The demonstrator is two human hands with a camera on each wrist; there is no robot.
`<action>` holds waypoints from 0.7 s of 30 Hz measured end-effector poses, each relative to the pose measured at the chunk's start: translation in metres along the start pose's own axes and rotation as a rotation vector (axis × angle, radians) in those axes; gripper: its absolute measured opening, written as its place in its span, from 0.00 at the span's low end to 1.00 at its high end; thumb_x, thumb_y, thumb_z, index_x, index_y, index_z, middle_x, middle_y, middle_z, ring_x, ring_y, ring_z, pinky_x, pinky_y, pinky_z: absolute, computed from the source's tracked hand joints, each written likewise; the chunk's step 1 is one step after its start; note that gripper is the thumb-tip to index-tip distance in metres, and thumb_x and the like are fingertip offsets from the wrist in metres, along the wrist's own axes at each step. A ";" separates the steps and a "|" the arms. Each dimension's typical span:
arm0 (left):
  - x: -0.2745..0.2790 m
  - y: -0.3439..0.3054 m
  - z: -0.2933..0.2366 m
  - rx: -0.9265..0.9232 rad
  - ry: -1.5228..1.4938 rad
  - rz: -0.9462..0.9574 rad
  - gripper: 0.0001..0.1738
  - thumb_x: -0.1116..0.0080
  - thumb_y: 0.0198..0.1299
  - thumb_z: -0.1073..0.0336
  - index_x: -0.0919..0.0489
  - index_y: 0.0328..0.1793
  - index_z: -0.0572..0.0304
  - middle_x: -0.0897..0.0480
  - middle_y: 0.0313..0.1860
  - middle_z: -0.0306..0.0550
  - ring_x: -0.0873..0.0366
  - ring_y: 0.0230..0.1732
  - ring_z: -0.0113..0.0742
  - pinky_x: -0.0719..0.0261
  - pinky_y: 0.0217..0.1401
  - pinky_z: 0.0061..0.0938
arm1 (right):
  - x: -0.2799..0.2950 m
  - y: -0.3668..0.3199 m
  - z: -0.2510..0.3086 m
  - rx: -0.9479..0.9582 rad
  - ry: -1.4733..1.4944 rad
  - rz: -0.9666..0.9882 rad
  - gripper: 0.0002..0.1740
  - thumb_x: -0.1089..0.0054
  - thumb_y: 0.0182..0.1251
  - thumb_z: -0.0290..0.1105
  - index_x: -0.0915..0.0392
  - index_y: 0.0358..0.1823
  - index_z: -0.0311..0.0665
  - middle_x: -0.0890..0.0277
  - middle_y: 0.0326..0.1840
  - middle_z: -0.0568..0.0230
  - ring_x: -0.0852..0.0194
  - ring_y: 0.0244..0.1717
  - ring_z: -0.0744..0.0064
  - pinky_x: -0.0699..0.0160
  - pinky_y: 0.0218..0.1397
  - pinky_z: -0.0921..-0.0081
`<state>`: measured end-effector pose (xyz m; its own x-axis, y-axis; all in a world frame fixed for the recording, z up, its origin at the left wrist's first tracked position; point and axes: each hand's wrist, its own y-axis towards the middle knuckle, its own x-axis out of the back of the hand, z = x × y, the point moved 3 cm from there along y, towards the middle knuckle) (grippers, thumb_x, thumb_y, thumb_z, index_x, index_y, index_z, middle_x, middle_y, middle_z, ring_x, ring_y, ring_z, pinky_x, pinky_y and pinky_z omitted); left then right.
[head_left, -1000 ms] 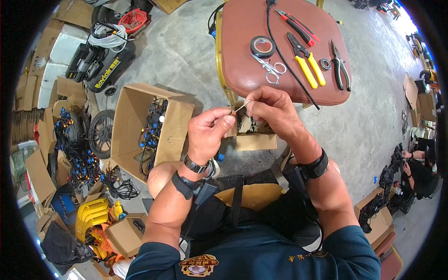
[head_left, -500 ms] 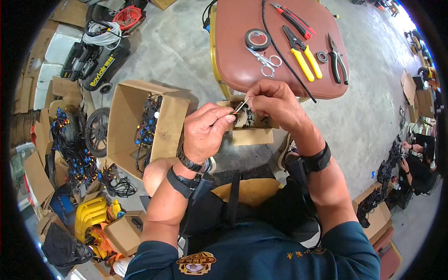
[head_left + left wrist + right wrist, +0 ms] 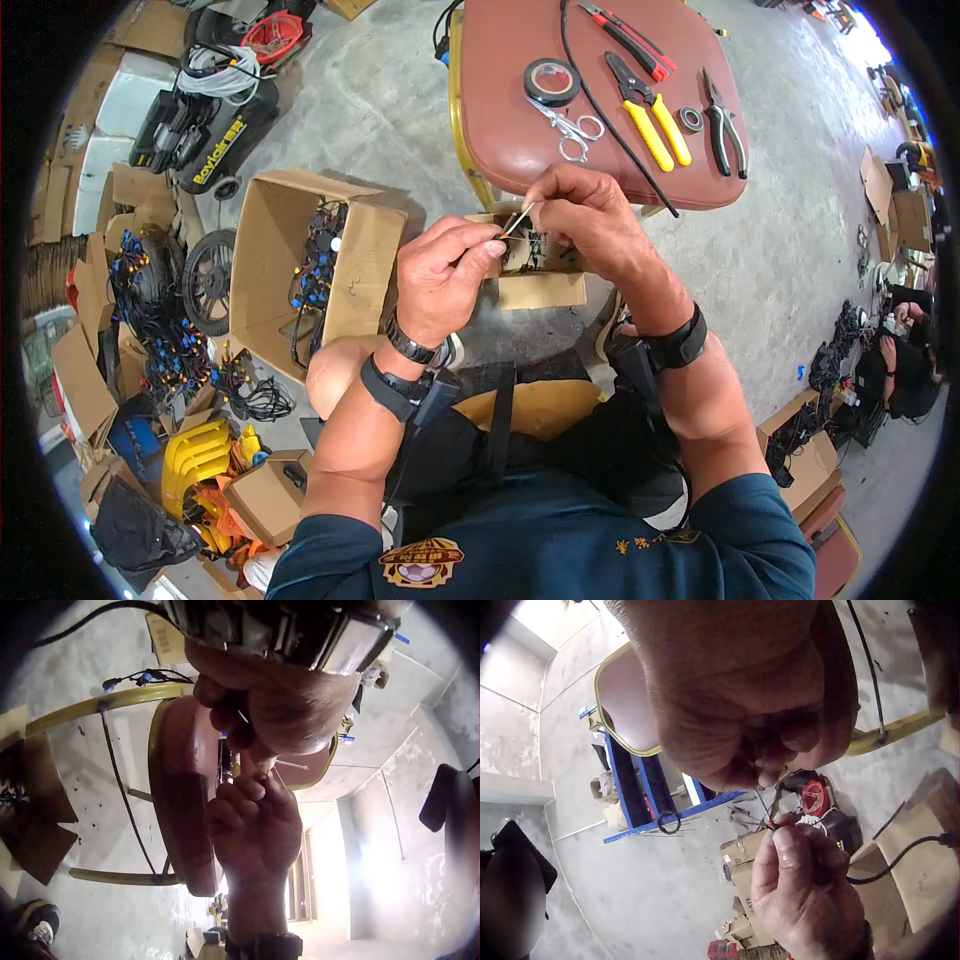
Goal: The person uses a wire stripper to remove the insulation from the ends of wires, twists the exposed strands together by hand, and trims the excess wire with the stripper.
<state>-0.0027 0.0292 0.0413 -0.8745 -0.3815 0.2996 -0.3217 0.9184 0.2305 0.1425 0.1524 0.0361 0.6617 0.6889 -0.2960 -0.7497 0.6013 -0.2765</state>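
Observation:
Thin wires (image 3: 517, 219) run between my two hands over a small cardboard box. My left hand (image 3: 440, 285) pinches them between thumb and forefinger; a small orange bit (image 3: 771, 824) shows at its fingertips in the right wrist view. With curled fingers, my right hand (image 3: 597, 228) pinches the upper end of a pale strand just below the chair seat's front edge. A second, darker strand sticks out beside it from the left fingertips. In the left wrist view the right hand (image 3: 255, 825) appears below, its fingertips close to the left ones.
On the red chair seat (image 3: 500, 130) lie black tape (image 3: 552, 83), scissors (image 3: 570, 130), yellow-handled wire strippers (image 3: 648, 115), red-handled cutters (image 3: 630, 42), pliers (image 3: 720, 125), a metal ring (image 3: 690, 119) and a black cable (image 3: 600, 120). A cardboard box (image 3: 370, 270) of connectors stands left.
The head view shifted slightly, then steadied. Both hands stay close together, pinching the wires; two strands now stand apart between the fingertips. At far right another person's hands moved.

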 end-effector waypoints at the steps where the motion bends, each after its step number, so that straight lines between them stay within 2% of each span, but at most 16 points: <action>1: 0.000 0.000 0.000 -0.004 0.008 0.003 0.06 0.33 0.57 0.76 0.16 0.40 0.69 0.18 0.32 0.44 0.24 0.32 0.29 0.27 0.35 0.21 | 0.000 0.000 -0.001 0.003 0.008 0.009 0.05 0.42 0.58 0.25 0.20 0.34 0.34 0.24 0.26 0.72 0.28 0.28 0.83 0.28 0.32 0.81; 4: 0.001 0.000 0.002 -0.011 0.022 0.014 0.06 0.33 0.57 0.75 0.16 0.40 0.69 0.18 0.32 0.44 0.24 0.32 0.28 0.27 0.35 0.21 | 0.000 0.001 -0.002 0.022 -0.005 0.009 0.05 0.43 0.59 0.25 0.20 0.34 0.33 0.24 0.27 0.71 0.28 0.29 0.83 0.28 0.32 0.81; 7: 0.001 0.000 0.000 0.037 -0.033 0.008 0.07 0.33 0.58 0.75 0.17 0.41 0.70 0.19 0.32 0.43 0.24 0.32 0.28 0.27 0.35 0.21 | -0.002 0.000 -0.002 -0.014 0.023 -0.047 0.04 0.42 0.59 0.23 0.19 0.34 0.36 0.28 0.25 0.76 0.36 0.24 0.89 0.39 0.28 0.86; 10: 0.000 -0.001 0.007 0.055 -0.096 -0.003 0.07 0.33 0.59 0.74 0.17 0.42 0.70 0.19 0.32 0.42 0.24 0.32 0.27 0.26 0.35 0.21 | -0.001 0.000 0.000 0.001 -0.042 -0.041 0.05 0.41 0.61 0.27 0.20 0.35 0.32 0.24 0.27 0.71 0.29 0.29 0.84 0.28 0.33 0.82; 11: -0.001 -0.002 0.011 0.052 -0.112 -0.006 0.07 0.34 0.60 0.74 0.17 0.42 0.70 0.20 0.32 0.41 0.24 0.32 0.27 0.26 0.35 0.21 | -0.001 0.000 0.000 0.023 -0.045 -0.045 0.05 0.41 0.61 0.27 0.20 0.35 0.32 0.24 0.27 0.71 0.29 0.29 0.84 0.29 0.33 0.82; 17: -0.005 -0.008 0.019 0.315 -0.452 0.013 0.08 0.36 0.63 0.71 0.16 0.44 0.68 0.17 0.35 0.40 0.22 0.30 0.24 0.23 0.36 0.19 | -0.005 0.000 0.000 0.082 -0.071 -0.077 0.04 0.40 0.62 0.26 0.20 0.36 0.32 0.25 0.28 0.73 0.30 0.31 0.85 0.29 0.35 0.82; 21: -0.008 -0.009 0.021 0.339 -0.488 0.031 0.11 0.39 0.67 0.67 0.18 0.46 0.70 0.17 0.32 0.43 0.21 0.29 0.27 0.22 0.35 0.22 | -0.006 0.000 -0.002 0.087 -0.068 -0.084 0.04 0.40 0.62 0.24 0.21 0.36 0.32 0.26 0.29 0.73 0.30 0.33 0.86 0.29 0.37 0.83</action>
<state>-0.0008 0.0263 0.0170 -0.9253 -0.3353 -0.1773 -0.3211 0.9413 -0.1044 0.1381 0.1472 0.0357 0.7218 0.6588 -0.2121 -0.6920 0.6888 -0.2161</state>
